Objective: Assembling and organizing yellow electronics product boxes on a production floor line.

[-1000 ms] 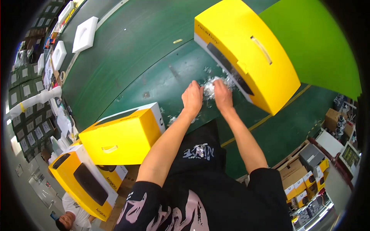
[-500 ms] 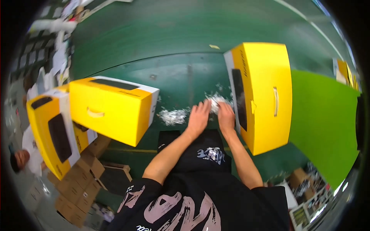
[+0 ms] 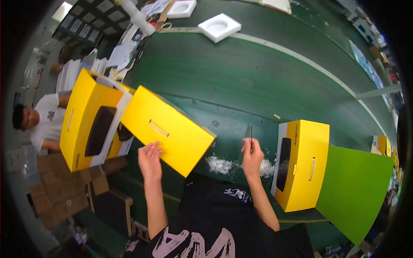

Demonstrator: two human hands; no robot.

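Note:
My left hand [image 3: 150,162] is by the lower edge of a yellow carton [image 3: 172,137] with a handle, fingers apart and over its face; whether they press on it I cannot tell. My right hand [image 3: 252,158] is closed round a thin, pointed dark tool [image 3: 251,132] that points away from me; its exact kind is unclear. Beneath and beside that hand lie two heaps of shredded white, shiny scraps, one to the left [image 3: 220,165] and one to the right [image 3: 267,168]. A second yellow carton [image 3: 307,167] stands to the right of my right hand.
More yellow cartons [image 3: 92,124] stand at the left, near a person in a white shirt [image 3: 45,116]. A bright green sheet [image 3: 355,185] lies at the right. White foam inserts [image 3: 220,27] rest across the green table [image 3: 202,64]. Brown boxes [image 3: 60,189] are stacked lower left.
My hands have parted: the left has gone over to the left carton, while the right is raised from the scraps with the thin tool. The view has shifted, showing more of the table's far side.

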